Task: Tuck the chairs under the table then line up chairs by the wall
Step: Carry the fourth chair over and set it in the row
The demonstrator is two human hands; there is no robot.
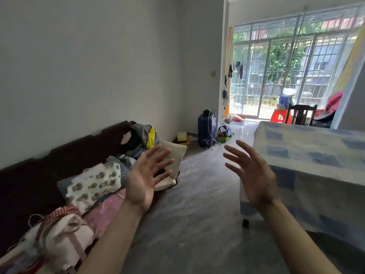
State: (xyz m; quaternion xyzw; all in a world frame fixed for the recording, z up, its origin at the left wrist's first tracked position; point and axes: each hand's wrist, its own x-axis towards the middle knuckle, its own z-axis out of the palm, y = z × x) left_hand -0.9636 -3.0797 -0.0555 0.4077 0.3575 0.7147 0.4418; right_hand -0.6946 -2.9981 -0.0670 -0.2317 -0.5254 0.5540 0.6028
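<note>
**Both hands raised and empty, one chair beyond the desk**

The person holds the left hand (145, 180) and the right hand (256, 178) up in front, palms turned toward each other and well apart. The fingers (158, 158) of the left hand are straight and spread. Those of the right hand are spread too and a little blurred. Neither hand holds or touches anything.

There is one container in view. Far beyond the fingers, seen between the two hands, one blue suitcase (206, 131) stands upright by the wall. It is closed, so its contents cannot be seen. A dark item sits on top of it and a white cord hangs down its front.

To the right of the right fingers stands one desk (316, 153), covered by a blue and white checked cloth that hangs over its side. One dark leg shows below the cloth.

Far beyond the right fingers, behind the far end of the desk, stands one dark wooden chair (301, 113). Only its back shows, so it cannot be told if it is tucked under. Just left of it is one red plastic stool (280, 116).

To the left of the left fingers, one dark sofa (25, 184) runs along the wall and carries piles of cloth. One pale cushion (174, 155) lies right behind the left fingertips.
</note>
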